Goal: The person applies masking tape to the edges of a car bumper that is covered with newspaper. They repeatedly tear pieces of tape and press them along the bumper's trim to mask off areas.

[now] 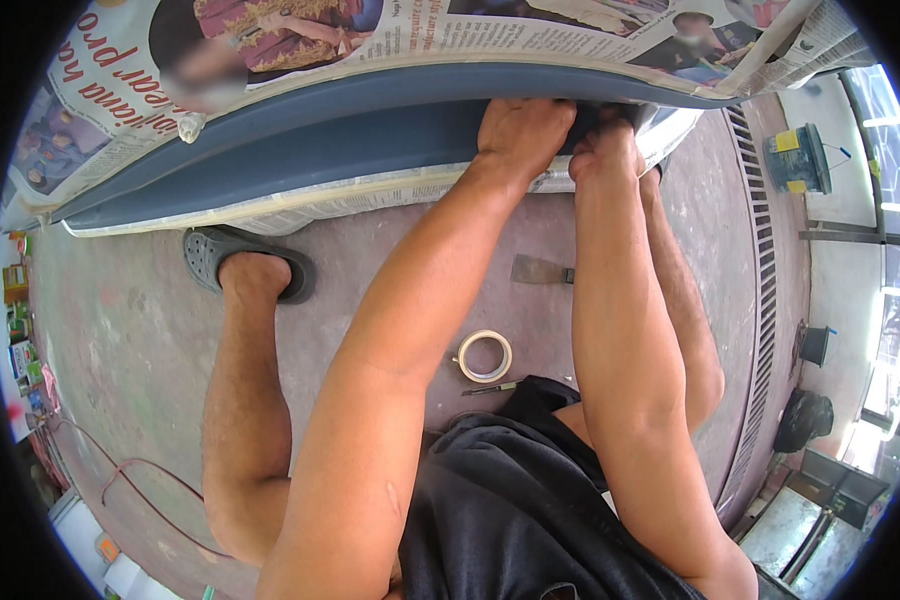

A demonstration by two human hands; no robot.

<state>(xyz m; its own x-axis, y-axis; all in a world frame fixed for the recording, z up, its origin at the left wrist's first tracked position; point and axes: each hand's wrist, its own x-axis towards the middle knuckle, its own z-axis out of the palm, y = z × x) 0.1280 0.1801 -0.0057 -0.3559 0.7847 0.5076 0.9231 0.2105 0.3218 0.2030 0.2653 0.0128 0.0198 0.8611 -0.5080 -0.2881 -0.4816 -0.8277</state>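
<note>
In front of me stands a long blue-grey painted panel (370, 135), with newspaper (530, 45) covering the surface above it. More paper and pale tape (240, 215) run along its lower edge. My left hand (527, 132) is closed against the panel's dark recess, its fingertips hidden. Close beside it, my right hand (608, 150) has its fingers curled in the shadow at the panel's right end. Whatever either hand grips does not show. Between my legs on the floor lie a roll of masking tape (485, 356), a cutter knife (490, 388) and a flat-bladed scraper (540, 271), its handle partly behind my right forearm.
My legs are spread on the concrete floor (130, 330), the left foot in a grey clog (205, 262). A slotted drain grate (760, 260) runs along the right. Beyond it are buckets (805, 160) and a black bag (803, 420). A reddish hose (160, 468) curves at the left.
</note>
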